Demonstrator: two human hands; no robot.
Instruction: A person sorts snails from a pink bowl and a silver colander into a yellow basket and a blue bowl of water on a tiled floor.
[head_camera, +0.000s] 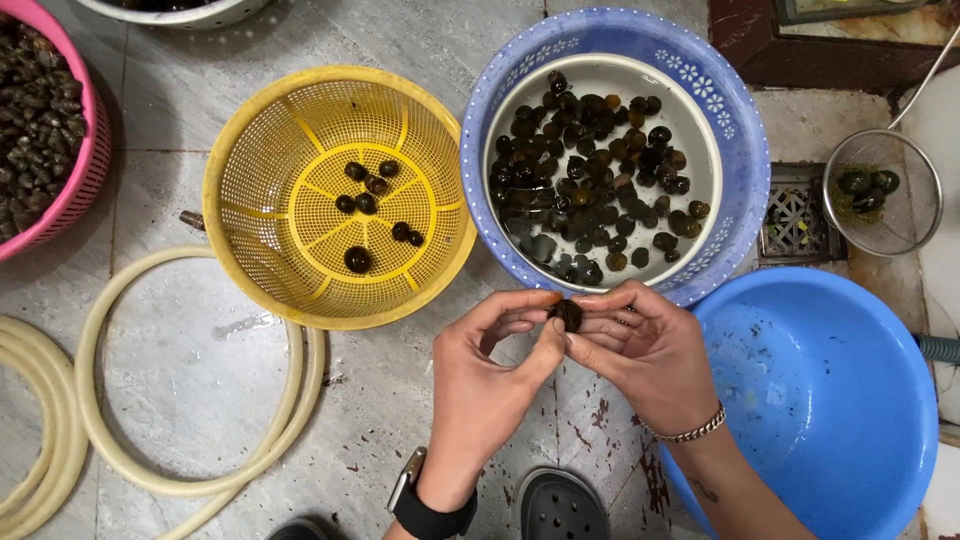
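My left hand (490, 375) and my right hand (645, 350) meet over the floor and together pinch one dark round snail (567, 314) between their fingertips. Just above them a white bowl (700, 130) full of dark snails in water sits inside a blue patterned basin (735, 140). To the left stands a yellow plastic colander (250, 200) with several dark snails (365, 200) on its bottom. A black watch is on my left wrist, a chain bracelet on my right.
A large blue tub (840, 400) lies at the lower right. A pink basket (85, 170) of snails is at the far left. A wire strainer (905, 225) sits near a floor drain (795, 215). A cream hose (190, 480) coils on the grey floor. A black shoe (560, 505) is below.
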